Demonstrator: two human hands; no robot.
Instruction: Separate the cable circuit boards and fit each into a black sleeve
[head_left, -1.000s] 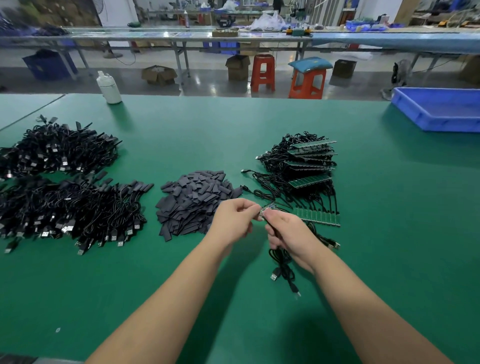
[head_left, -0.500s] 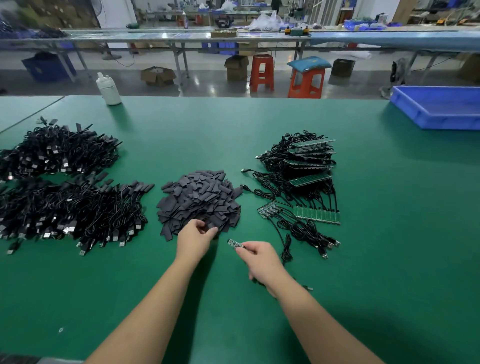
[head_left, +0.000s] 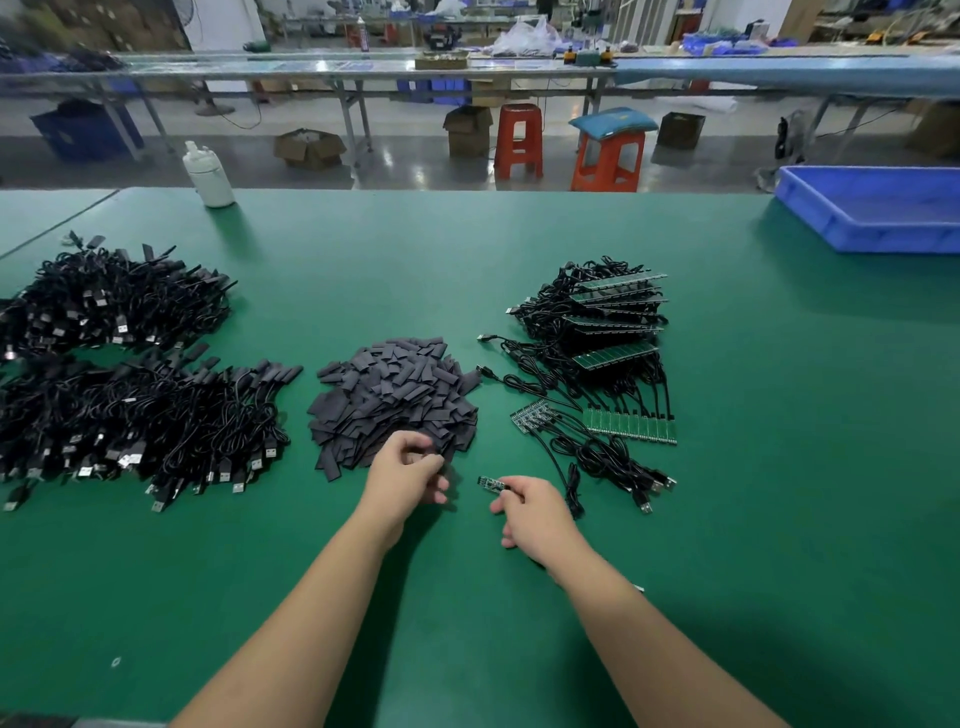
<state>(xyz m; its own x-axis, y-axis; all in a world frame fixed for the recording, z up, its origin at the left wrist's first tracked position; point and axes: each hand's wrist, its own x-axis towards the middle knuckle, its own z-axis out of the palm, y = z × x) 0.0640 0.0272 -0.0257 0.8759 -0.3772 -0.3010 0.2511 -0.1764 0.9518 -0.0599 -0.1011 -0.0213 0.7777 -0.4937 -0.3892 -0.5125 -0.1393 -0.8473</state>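
Head view: one board is now free from the strip, and you are taking a sleeve for it.

Your right hand (head_left: 535, 514) has come down from the strip of boards (head_left: 631, 427) and pinches one single circuit board (head_left: 491, 484) in its fingers, low over the counter (head_left: 779, 519). Your left hand (head_left: 408, 475) has moved to the near edge of the pile of black sleeves (head_left: 395, 400), its fingers curled round a sleeve there. Between the hands the counter gives open room for the fitting; loose cables (head_left: 597, 457) lie just beside your right hand.
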